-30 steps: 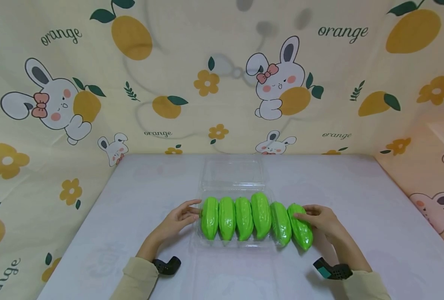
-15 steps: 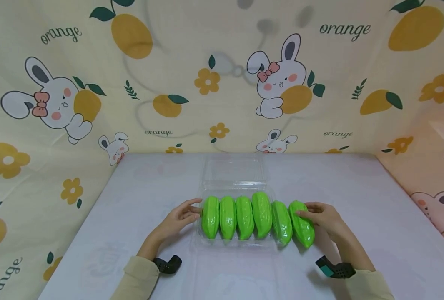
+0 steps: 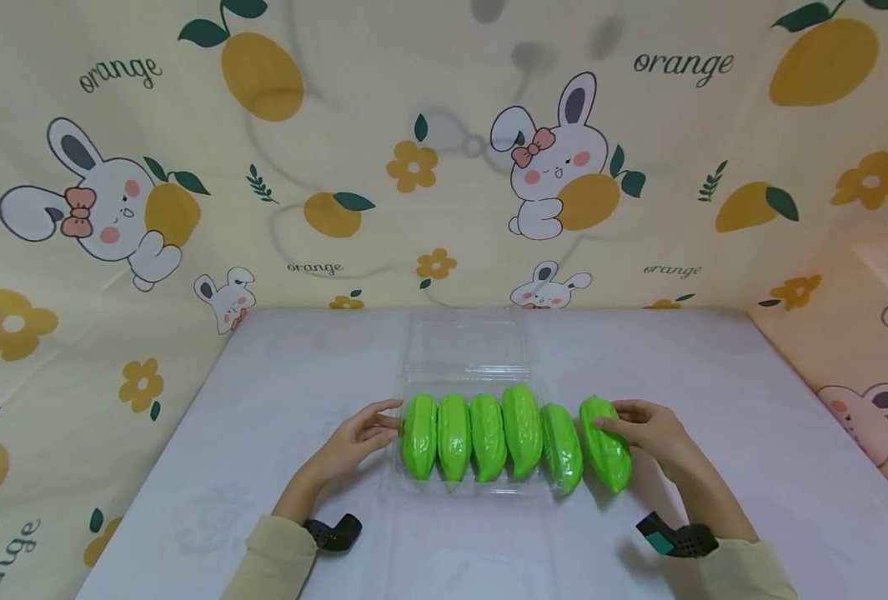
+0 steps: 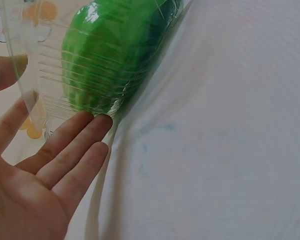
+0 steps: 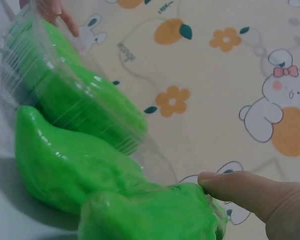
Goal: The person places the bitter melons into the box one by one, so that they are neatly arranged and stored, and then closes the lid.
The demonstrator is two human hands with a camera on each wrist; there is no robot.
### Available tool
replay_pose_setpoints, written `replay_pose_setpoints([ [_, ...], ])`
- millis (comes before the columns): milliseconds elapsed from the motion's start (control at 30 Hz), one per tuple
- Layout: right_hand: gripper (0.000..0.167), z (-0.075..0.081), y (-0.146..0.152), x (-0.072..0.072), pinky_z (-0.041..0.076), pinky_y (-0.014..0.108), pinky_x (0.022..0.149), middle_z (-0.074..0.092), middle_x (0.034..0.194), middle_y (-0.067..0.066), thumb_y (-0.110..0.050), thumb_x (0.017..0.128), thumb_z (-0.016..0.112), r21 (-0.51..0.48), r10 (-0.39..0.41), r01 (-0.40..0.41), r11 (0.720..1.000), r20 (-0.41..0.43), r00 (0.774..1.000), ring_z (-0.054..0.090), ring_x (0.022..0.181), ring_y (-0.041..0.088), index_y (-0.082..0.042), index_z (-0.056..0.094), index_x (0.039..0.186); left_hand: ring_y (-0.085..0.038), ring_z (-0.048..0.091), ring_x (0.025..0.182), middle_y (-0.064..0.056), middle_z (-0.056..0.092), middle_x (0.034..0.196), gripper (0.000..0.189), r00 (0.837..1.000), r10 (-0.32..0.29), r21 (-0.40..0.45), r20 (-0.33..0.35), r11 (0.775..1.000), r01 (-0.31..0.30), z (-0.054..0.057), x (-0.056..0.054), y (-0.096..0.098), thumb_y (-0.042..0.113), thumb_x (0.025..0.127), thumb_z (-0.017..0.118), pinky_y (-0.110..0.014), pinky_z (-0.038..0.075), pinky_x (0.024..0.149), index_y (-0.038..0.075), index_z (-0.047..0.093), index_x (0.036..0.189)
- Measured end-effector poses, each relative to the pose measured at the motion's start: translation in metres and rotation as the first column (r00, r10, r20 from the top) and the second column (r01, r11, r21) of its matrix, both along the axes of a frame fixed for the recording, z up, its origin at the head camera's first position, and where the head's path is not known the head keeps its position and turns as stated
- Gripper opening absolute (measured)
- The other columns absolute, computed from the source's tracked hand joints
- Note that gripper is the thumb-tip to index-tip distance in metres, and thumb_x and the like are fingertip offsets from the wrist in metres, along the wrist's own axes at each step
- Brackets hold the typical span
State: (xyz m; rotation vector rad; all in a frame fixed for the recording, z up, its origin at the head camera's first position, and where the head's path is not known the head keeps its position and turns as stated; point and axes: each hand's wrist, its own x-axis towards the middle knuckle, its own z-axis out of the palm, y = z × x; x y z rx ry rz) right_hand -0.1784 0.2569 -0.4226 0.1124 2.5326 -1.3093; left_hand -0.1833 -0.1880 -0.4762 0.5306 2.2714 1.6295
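Observation:
My left hand (image 3: pixel 359 435) rests against the left end of a clear plastic box (image 3: pixel 466 490). In the left wrist view its straight fingers (image 4: pixel 77 180) touch the clear wall. Several glossy green pieces (image 3: pixel 489 437), which look like toy bitter melons, lie side by side in that box. Another bitter melon (image 3: pixel 562 450) lies just outside its right wall. My right hand (image 3: pixel 654 429) holds one more bitter melon (image 3: pixel 607 450) by its right side, apart from the row. In the right wrist view the thumb (image 5: pixel 235 190) presses its end; the other fingers are hidden.
The box's clear lid (image 3: pixel 466 343) lies open behind it. Another clear plastic sheet or tray (image 3: pixel 469 546) lies in front, hard to make out. A white cloth (image 3: pixel 278 383) covers the table. Patterned fabric (image 3: pixel 338 150) hangs at the back and sides.
My right hand has moved slightly to the right and away from me with its bitter melon, widening the gap to the neighbouring one. The left hand has stayed put.

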Motion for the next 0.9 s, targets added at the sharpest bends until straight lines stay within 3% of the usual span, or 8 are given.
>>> replay_pose_setpoints([
  [567, 0.07, 0.018, -0.013, -0.005, 0.052, 0.017, 0.079, 0.051, 0.137, 0.03, -0.037, 0.093, 0.063, -0.051, 0.017, -0.018, 0.999, -0.028, 0.999, 0.058, 0.092, 0.0, 0.01, 0.04, 0.139, -0.039, 0.056, 0.122, -0.03, 0.054, 0.13, 0.053, 1.0, -0.01, 0.004, -0.018, 1.0, 0.01, 0.0, 0.001, -0.001, 0.021, 0.1, 0.053, -0.02, 0.049, 0.096, 0.005, 0.035, 0.147],
  [900, 0.067, 0.022, -0.028, -0.006, 0.053, 0.021, 0.084, 0.05, 0.139, 0.03, -0.034, 0.094, 0.061, -0.086, 0.038, -0.041, 0.995, -0.04, 0.998, 0.06, 0.101, 0.007, 0.01, 0.04, 0.139, -0.036, 0.057, 0.121, -0.026, 0.056, 0.13, 0.053, 1.0, 0.015, -0.007, 0.002, 1.0, -0.015, 0.0, 0.001, 0.0, 0.022, 0.099, 0.054, -0.024, 0.05, 0.097, 0.01, 0.036, 0.148],
])
